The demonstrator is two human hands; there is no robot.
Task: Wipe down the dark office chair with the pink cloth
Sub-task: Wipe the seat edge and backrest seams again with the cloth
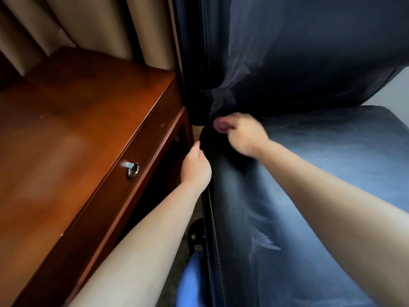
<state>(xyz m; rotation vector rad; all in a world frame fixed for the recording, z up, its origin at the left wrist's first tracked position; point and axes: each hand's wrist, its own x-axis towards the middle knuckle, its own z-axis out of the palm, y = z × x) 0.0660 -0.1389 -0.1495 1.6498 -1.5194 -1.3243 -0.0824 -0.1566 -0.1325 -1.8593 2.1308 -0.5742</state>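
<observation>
The dark office chair point(321, 162) fills the right half of the view, its leather seat below and its backrest above. My right hand point(241, 132) grips a bunched pink cloth point(220, 126) at the rear left corner of the seat, where seat and backrest meet; only a small bit of cloth shows past the fingers. My left hand point(195, 167) rests against the seat's left edge, fingers curled round the rim by the stitched seam.
A reddish wooden desk point(77, 140) with a metal ring pull point(132, 169) on its drawer stands close on the left, leaving a narrow gap beside the chair. Tan curtains point(88, 25) hang behind the desk. A dark shoe point(195, 235) and a blue trouser leg point(190, 282) show in the gap below.
</observation>
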